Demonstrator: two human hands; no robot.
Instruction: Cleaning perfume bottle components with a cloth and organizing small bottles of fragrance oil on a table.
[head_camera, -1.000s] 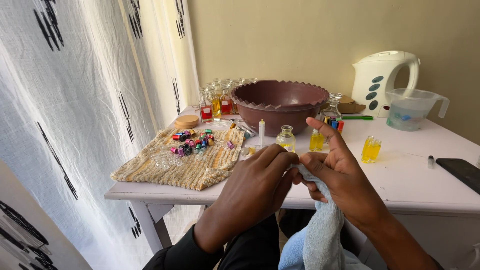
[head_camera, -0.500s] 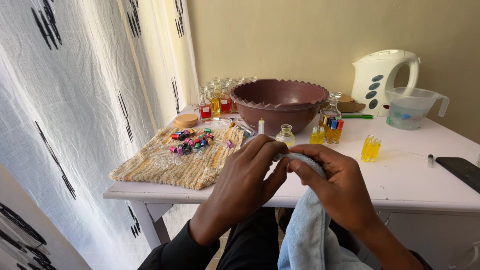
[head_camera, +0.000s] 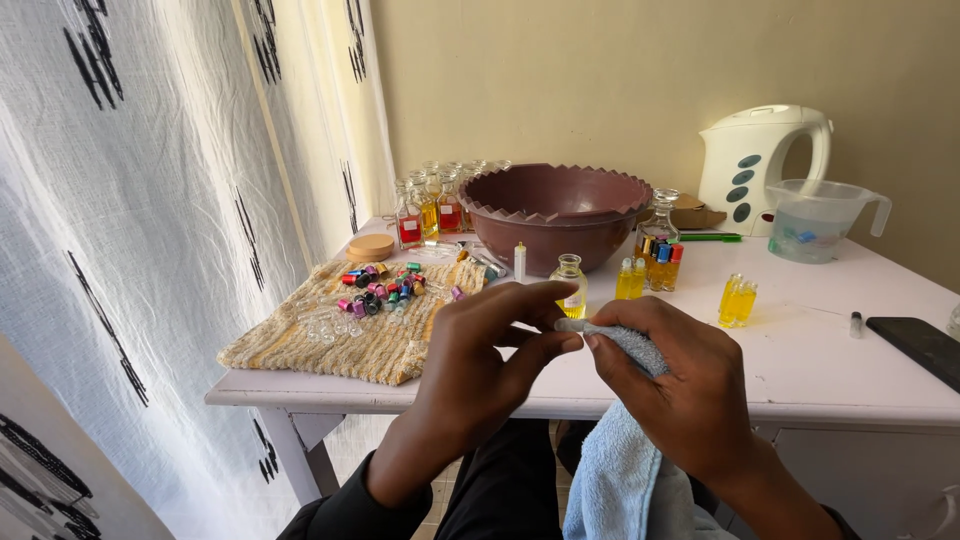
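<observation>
At the near edge of a white table (head_camera: 800, 370), two hands meet over a pale blue cloth (head_camera: 625, 470) — the right hand (head_camera: 680, 390) closed around a fold of it, the left hand (head_camera: 480, 365) pinching at a small object wrapped in its tip, too hidden to identify. It looks like a wiping step mid-way; the next move likely calls for a steady pinch while the cloth turns. Behind stand a brown bowl (head_camera: 555, 205), small bottles (head_camera: 650, 272) of yellow liquid, and a mat (head_camera: 350, 335) strewn with coloured caps.

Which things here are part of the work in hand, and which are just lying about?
In hand: left hand, right hand, light blue cloth.

Lying about: brown bowl, white kettle, measuring jug, woven mat, coloured caps.
</observation>
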